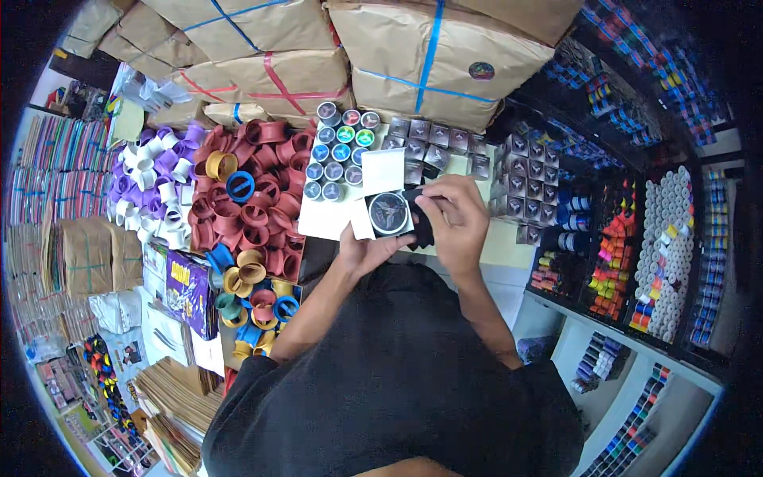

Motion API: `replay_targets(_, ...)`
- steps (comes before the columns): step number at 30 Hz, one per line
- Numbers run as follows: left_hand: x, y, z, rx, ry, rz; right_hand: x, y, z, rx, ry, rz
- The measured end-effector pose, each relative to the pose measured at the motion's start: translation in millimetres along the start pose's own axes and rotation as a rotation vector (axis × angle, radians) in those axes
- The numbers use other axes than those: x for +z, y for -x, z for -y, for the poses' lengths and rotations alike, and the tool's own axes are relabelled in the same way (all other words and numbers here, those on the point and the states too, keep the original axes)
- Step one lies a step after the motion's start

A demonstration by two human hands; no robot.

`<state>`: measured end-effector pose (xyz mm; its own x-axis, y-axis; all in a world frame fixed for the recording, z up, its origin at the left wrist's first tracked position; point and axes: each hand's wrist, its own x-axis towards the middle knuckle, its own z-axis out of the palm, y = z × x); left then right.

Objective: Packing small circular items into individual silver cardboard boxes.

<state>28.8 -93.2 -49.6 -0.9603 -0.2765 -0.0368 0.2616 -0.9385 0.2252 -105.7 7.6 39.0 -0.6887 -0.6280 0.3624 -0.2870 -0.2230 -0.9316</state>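
Note:
My left hand (364, 253) holds a small box (384, 170) from below and its left side, its white-lined flaps standing open. Inside the box sits a round container (389, 213) with a dark top, a pale rim and a three-bladed pattern. My right hand (458, 221) is closed, thumb and fingers pinched together, beside the box's right edge. Something dark shows below those fingertips; what they grip, if anything, I cannot make out. Just beyond the box, several similar round containers (334, 171) stand in rows on a white sheet (319, 221), some with blue, green or red tops.
Small dark boxes are stacked (524, 179) on the right, with more lying (437, 135) behind my hands. Red plastic rings (254, 215) heap up at left, beside white and purple ones (151, 191). Large paper-wrapped parcels (445, 60) line the back; thread shelves (612, 238) stand at right.

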Motion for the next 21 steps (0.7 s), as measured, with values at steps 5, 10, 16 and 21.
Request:
replay_targets(5, -4.0, 2.6, -31.4, 0.062, -0.057, 0.013, 45.1, -3.8, -5.1, -0.057, 0.201, -0.118)
replay_targets(10, -17.6, 3.6, -64.5, 0.043, -0.144, -0.015, 69.4, -13.9, 1.2, -0.103, 0.446, -0.082)
replay_targets(16, -31.8, 7.9, -99.3, 0.065, -0.313, -0.059, 100.6, -18.5, -4.6, -0.076, 0.484, -0.060)
replay_targets(21, -48.9, 15.6, -119.9, -0.001, -0.249, -0.131, 125.6, -24.6, -1.8, -0.010, 0.507, -0.033)
